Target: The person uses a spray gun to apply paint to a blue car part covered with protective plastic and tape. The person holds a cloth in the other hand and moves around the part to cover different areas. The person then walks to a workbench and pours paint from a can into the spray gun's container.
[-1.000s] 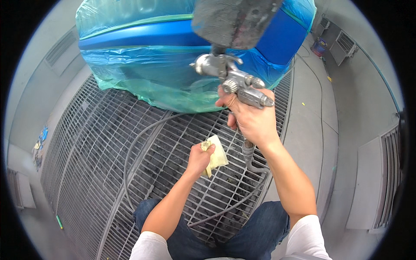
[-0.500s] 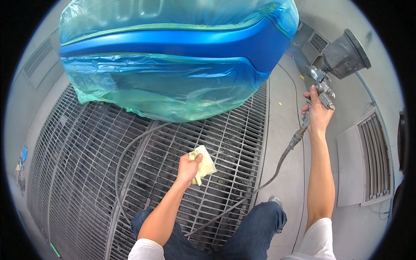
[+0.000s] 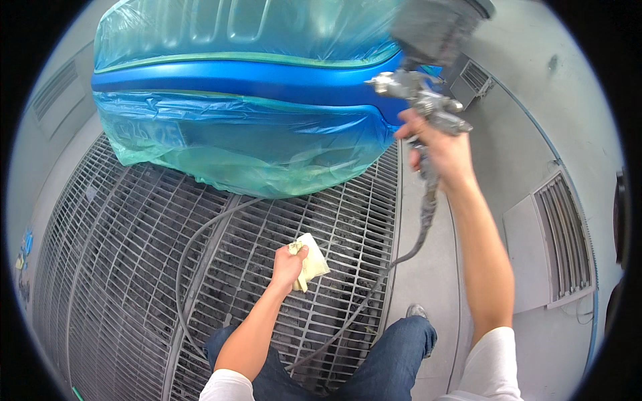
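My right hand (image 3: 441, 150) grips a metal spray gun (image 3: 418, 93) with a dark, paint-stained cup (image 3: 435, 30) on top. It is raised at the right end of a blue bumper (image 3: 247, 79), its nozzle pointing left. Greenish-blue masking film (image 3: 254, 144) is taped above and below the bumper's bare blue band. Lower down, over the floor grating, my left hand (image 3: 289, 264) is closed on a folded pale yellow cloth (image 3: 312, 259). The cloth hangs clear of the bumper.
An air hose (image 3: 414, 247) runs from the gun down past my legs and loops across the metal floor grating (image 3: 140, 267). A louvred wall vent (image 3: 564, 237) is at the right, beside a grey wall. My shoe (image 3: 416, 311) stands near the grating's right edge.
My right hand has swung the spray gun left and nearer the camera, from beside the wall to in front of the bumper's right end. My left hand keeps the cloth in nearly the same place.
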A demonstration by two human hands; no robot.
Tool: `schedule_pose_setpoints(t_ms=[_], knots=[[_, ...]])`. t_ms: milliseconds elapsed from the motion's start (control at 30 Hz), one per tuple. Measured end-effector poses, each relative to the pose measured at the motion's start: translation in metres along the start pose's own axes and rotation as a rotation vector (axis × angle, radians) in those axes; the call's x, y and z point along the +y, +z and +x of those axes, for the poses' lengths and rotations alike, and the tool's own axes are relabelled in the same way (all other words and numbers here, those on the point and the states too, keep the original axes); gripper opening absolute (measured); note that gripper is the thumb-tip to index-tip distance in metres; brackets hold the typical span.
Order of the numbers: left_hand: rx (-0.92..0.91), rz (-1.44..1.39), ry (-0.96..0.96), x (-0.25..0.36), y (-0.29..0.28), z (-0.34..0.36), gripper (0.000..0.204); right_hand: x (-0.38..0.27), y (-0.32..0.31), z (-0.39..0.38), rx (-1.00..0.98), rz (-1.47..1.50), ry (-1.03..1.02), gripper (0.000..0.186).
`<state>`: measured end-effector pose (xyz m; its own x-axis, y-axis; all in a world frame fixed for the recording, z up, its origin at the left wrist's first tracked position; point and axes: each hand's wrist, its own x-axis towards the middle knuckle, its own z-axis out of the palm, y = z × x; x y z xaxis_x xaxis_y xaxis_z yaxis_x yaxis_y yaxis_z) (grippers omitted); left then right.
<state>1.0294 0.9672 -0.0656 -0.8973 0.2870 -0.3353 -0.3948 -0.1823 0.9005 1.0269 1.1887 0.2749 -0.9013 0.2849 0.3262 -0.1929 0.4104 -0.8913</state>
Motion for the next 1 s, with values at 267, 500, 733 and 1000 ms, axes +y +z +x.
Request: schedule_pose_setpoints(t_ms=[267, 500, 733, 1000], knots=[[0.009, -0.036, 0.05, 0.009, -0.007, -0.001, 0.017, -0.021, -0.109, 0.066, 0.426, -0.247, -0.054, 0.025], [-0.054, -0.088, 0.012, 0.011, 0.011, 0.005, 0.016, -0.072, -0.032, 0.038, 0.138, -0.378, 0.004, 0.023], [-0.025, -0.127, 0.158, 0.029, 0.007, -0.002, 0.02, -0.119, 0.127, 0.039, -0.161, -0.357, -0.158, 0.032], [0.025, -0.514, 0.125, 0.051, -0.012, -0.001, 0.024, -0.111, 0.192, 0.032, -0.309, -0.291, -0.257, 0.034]])
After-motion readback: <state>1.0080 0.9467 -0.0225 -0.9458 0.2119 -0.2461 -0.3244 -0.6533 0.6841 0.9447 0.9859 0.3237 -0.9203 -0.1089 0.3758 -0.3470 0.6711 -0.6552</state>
